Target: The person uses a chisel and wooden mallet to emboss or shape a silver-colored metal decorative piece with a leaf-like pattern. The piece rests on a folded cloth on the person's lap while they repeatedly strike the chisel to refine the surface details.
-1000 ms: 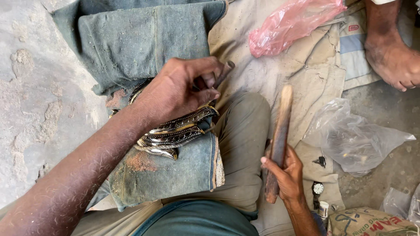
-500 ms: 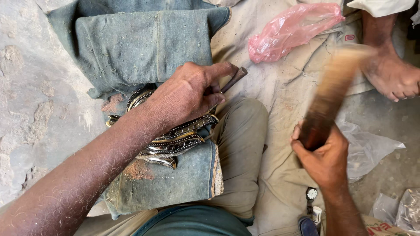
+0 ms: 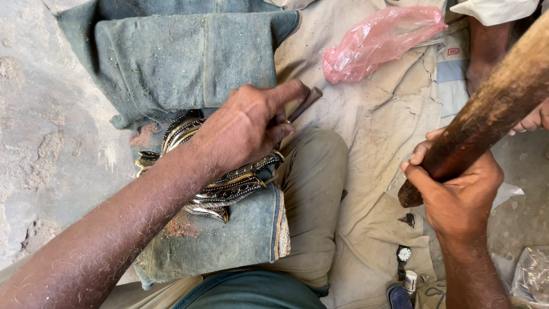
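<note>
Right now my left hand (image 3: pixel 243 129) is closed around a thin dark punch (image 3: pixel 304 103), thumb and fingers pinching its shaft so the top pokes out toward the upper right. Its tip is hidden under my palm, so I can't tell just where it meets the metal. Under that hand lies a stack of bangles (image 3: pixel 229 186), silver and brass coloured, with patterned edges, resting on a folded denim pad (image 3: pixel 177 63) that covers my thigh. They sit touching one another, fanned a little, partly covered by my wrist.

My right hand (image 3: pixel 457 200) is gripping the lower end of a wooden mallet (image 3: pixel 492 109), fingers wrapped fully round it, the stick raised and tilted up to the right, well apart from the punch.

I'd judge the bangles stiff but thin, light, and likely to skid on each other, so they want pinning flat against the denim. The punch is slim and probably slick; holding it low on the shaft keeps it steady. The mallet looks heavy toward its far end, so the grip near the butt suits it.

Nearby lie a pink bag (image 3: pixel 380 40) on the tan cloth (image 3: pixel 372 131), a small wristwatch (image 3: pixel 404 254), and another person's foot (image 3: pixel 486 51) at the top right.
</note>
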